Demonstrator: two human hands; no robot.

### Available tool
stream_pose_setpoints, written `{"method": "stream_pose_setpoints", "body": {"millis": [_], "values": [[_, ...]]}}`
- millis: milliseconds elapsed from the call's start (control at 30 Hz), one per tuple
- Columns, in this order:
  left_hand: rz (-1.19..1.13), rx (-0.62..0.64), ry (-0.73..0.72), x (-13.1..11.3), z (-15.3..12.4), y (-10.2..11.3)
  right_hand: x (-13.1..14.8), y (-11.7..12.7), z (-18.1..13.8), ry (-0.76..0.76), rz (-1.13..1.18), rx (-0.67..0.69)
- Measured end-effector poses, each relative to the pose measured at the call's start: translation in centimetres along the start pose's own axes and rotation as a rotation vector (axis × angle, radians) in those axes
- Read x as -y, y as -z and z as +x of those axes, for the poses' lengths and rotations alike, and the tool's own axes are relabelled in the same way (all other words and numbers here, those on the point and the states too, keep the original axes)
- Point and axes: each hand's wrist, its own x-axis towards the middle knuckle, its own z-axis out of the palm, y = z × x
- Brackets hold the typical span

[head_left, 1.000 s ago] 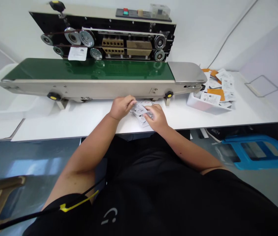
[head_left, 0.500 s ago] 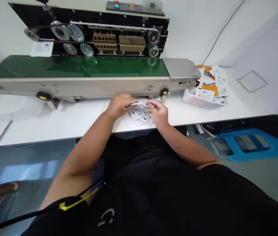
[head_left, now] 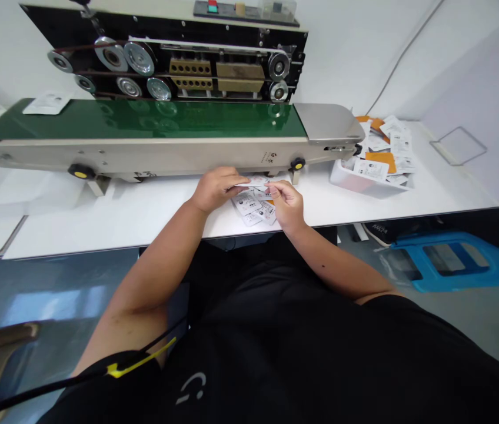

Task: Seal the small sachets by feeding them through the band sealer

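Fingers (head_left: 233, 179) of left hand (head_left: 214, 191) and right hand (head_left: 289, 205) are pinching a flat white packet (head_left: 253, 184).
Loose white printed packets (head_left: 248, 203) are lying beneath.

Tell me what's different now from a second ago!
The white packet hanging over the green belt slid left and now lies flat near the belt's left end. The held packet tipped from showing its printed face to nearly edge-on. The left hand still grips it, the right hand still at its other end. The full box stayed put.
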Motion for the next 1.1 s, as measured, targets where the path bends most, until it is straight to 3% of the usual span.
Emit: {"method": "stream_pose_setpoints", "body": {"millis": [267,400,633,833,1100], "values": [[0.123,-0.135,0.057,-0.5,-0.2,0.1,-0.1,-0.5,-0.2,-0.151,0.187,-0.033],[0.122,-0.115,0.109,-1.1,-0.2,0.3,-0.4,-0.8,0.0,-0.17,0.241,0.031],[0.195,-0.121,0.052,-1.4,-0.4,0.2,-0.8,-0.9,0.3,-0.261,0.328,-0.024],[0.16,-0.184,-0.056,-1.3,-0.3,0.0,-1.6,-0.8,0.4,-0.226,0.433,-0.021],[0.131,-0.19,-0.019,-1.1,-0.2,0.0,-1.6,-0.7,0.4,-0.173,0.307,0.009]]}}
